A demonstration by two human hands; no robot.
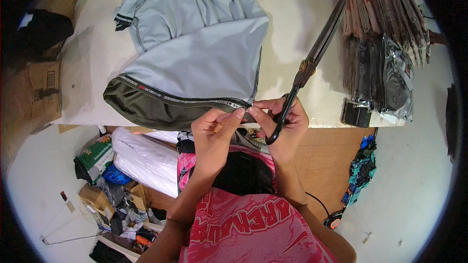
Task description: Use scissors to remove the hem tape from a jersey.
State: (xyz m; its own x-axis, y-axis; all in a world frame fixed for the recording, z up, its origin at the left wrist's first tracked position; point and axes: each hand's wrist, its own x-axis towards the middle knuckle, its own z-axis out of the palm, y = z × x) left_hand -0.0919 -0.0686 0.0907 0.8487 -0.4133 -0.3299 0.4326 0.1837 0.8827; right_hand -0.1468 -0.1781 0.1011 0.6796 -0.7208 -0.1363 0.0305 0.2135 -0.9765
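Note:
A light grey garment [204, 53] with a dark olive waistband [146, 107] lies on a white table [292, 14], its hem hanging over the near edge. My left hand [214, 131] pinches the hem at the band's right end. My right hand [285, 122] also pinches that spot with its fingertips while gripping the black handles of long dark scissors [317, 53]. The blades are shut and point up and to the right, away from the cloth.
Stacked flat packets in clear plastic [385, 44] fill the table's right side. Below the table lie white fabric rolls [146, 160], bags and small boxes [102, 195]. A cardboard box [44, 87] sits at the left. A patterned cloth [360, 170] lies on the floor.

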